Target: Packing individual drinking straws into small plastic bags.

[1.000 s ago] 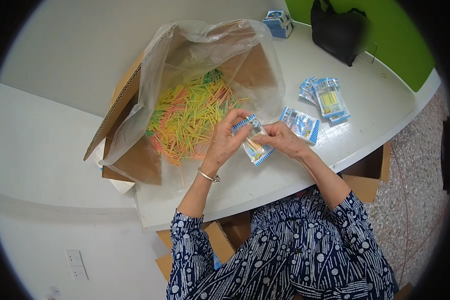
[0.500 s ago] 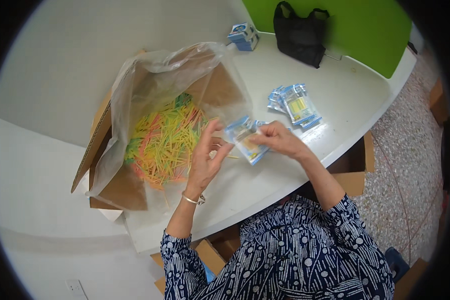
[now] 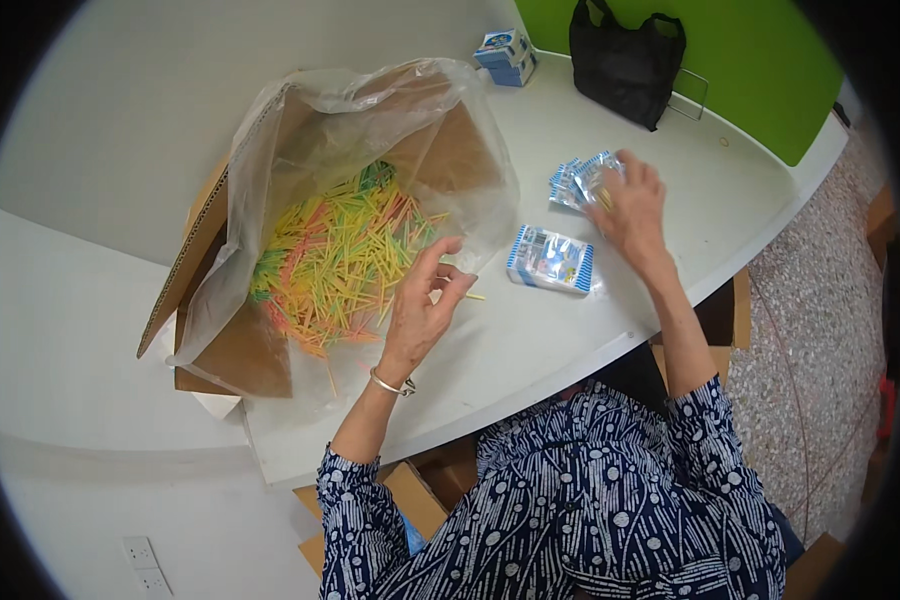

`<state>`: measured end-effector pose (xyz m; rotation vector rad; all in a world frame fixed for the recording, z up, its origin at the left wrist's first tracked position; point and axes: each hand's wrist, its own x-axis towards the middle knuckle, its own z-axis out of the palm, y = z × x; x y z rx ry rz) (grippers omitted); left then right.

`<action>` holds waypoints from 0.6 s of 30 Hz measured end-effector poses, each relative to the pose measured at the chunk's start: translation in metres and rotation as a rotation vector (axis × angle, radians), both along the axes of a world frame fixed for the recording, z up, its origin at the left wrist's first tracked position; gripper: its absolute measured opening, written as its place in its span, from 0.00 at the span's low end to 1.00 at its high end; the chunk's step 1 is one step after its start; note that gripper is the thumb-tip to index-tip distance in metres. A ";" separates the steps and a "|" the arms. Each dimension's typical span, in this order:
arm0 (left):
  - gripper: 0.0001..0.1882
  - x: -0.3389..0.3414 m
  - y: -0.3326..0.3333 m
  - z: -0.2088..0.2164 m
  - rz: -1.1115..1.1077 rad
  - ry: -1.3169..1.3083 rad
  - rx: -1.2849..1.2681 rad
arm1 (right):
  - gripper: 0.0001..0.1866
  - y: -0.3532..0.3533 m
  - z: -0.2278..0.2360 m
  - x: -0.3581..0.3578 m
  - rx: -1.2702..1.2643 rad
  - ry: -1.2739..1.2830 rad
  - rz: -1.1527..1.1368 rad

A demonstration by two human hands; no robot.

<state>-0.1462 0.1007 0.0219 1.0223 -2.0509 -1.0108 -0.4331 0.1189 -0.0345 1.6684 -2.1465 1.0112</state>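
Observation:
My left hand is at the near right side of a lined carton, its fingers curled and the thumb apart from the index finger, with nothing visible between them. A short yellow stick shows just beyond the thumb. Slightly blurred, my right hand is over a small pile of clear packets with blue striped ends. Its thumb and fingers span the top packet, which has yellow inside. Between the hands, a stack of similar blue-and-white packets lies flat on the white table.
The open cardboard carton, lined with a clear plastic bag, holds many yellow, green and pink sticks. Small blue-and-white boxes and a black bag stand at the back by a green panel. More cartons are below the table.
My right hand has moved from beside my left hand to the packet pile at the far right, carrying a packet. The stack beneath is now uncovered. My left hand stays nearly in place.

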 end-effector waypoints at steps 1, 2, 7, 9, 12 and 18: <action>0.22 0.001 -0.001 0.000 0.004 -0.014 -0.003 | 0.22 0.004 -0.003 0.015 0.006 0.074 0.138; 0.22 0.002 -0.002 -0.001 0.008 -0.016 -0.003 | 0.22 0.006 -0.007 0.027 0.011 0.149 0.277; 0.20 -0.002 -0.001 0.000 -0.026 0.023 0.004 | 0.17 0.007 -0.032 0.048 0.153 0.103 0.459; 0.20 -0.002 -0.002 0.002 -0.028 0.022 0.003 | 0.15 0.004 -0.037 0.046 0.141 0.057 0.464; 0.20 -0.001 -0.004 -0.004 -0.029 0.022 0.007 | 0.12 0.000 -0.040 0.044 0.098 0.064 0.470; 0.18 -0.014 -0.009 -0.030 0.005 -0.040 -0.120 | 0.12 0.022 0.005 0.073 -0.204 0.082 0.545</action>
